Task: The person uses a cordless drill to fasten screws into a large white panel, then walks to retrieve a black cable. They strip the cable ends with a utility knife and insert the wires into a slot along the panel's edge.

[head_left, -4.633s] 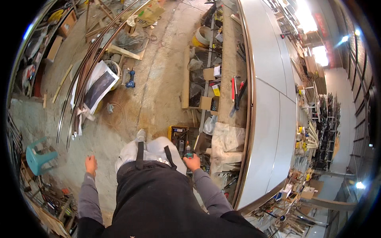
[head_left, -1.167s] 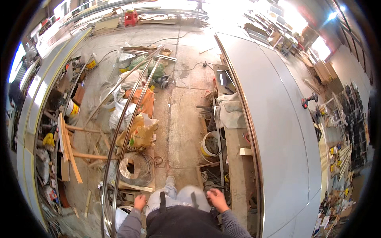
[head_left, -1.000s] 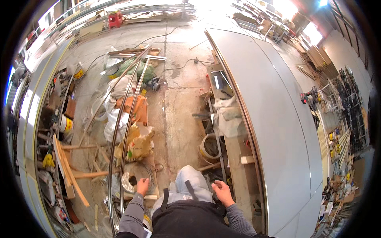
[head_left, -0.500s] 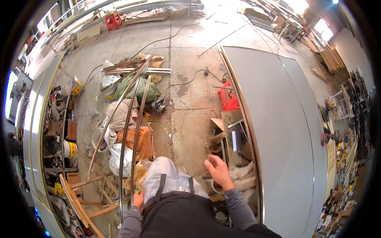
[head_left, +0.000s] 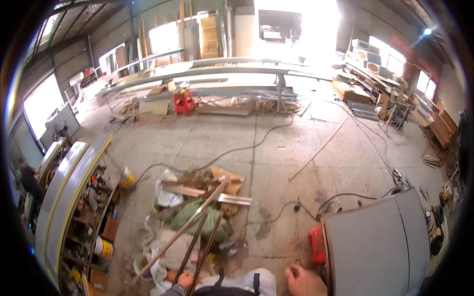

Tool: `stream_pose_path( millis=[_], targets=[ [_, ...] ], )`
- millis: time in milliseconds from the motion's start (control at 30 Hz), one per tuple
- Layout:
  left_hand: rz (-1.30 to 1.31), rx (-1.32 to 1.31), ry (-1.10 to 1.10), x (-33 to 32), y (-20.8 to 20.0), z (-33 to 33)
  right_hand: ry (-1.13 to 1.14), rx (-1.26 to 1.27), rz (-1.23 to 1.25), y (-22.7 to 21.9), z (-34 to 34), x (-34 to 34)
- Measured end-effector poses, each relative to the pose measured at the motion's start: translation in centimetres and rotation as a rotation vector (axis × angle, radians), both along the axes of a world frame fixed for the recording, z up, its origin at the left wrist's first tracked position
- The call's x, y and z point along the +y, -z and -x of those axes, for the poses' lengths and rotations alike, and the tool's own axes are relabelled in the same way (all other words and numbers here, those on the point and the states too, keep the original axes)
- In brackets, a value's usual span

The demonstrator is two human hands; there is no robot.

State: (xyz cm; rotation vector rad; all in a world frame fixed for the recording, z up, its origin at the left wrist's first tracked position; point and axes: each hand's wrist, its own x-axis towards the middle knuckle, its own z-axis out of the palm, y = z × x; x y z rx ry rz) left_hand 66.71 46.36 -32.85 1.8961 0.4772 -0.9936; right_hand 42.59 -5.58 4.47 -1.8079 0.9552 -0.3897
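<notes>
My left hand is low in the view, fingers curled, beside two long dark metal strips. It overlaps them, but what the fingers hold, if anything, is not clear. To the right, my right hand is slightly blurred and hangs with loosely bent fingers and no visible object in it. It is nearest to a red plastic stool and the large grey panel. A longer brownish strip slants across a heap of sacks, with a green bag among them.
A yellow-edged panel stands left above shelves of clutter, near a yellow-and-white bucket. A black cable snakes over the concrete floor. Farther off are a red stool and stacked metal lengths. Another person is at far left.
My view has tilted up, showing the far hall, so both hands now sit at the lower edge. My left hand has come over the dark strips; the right remains near the grey panel.
</notes>
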Motion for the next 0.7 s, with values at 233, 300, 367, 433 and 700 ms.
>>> stream_pose_path(
  millis=[233, 300, 367, 433, 700],
  targets=[
    [0.025, -0.267, 0.417, -38.0, -14.5, -24.7, -0.055, 0.014, -0.153, -4.3, -14.8, -11.5],
    [0.082, -0.367, 0.396, -43.8, -12.6, -30.2, -0.022, -0.024, -0.267, -1.5, -19.3, -16.4],
    [0.053, -0.368, 0.374, -49.2, -11.3, -34.6, -0.079, 0.006, -0.224, -3.6, -24.5, -23.2],
    [-0.045, -0.322, 0.398, -51.6, -9.3, -38.1, -0.128, 0.050, -0.141, -5.2, -29.6, -29.5],
    [-0.258, 0.020, 0.249, -55.5, -4.8, -49.5, -0.135, 0.129, 0.394, -8.5, -47.6, -56.9]
  ],
)
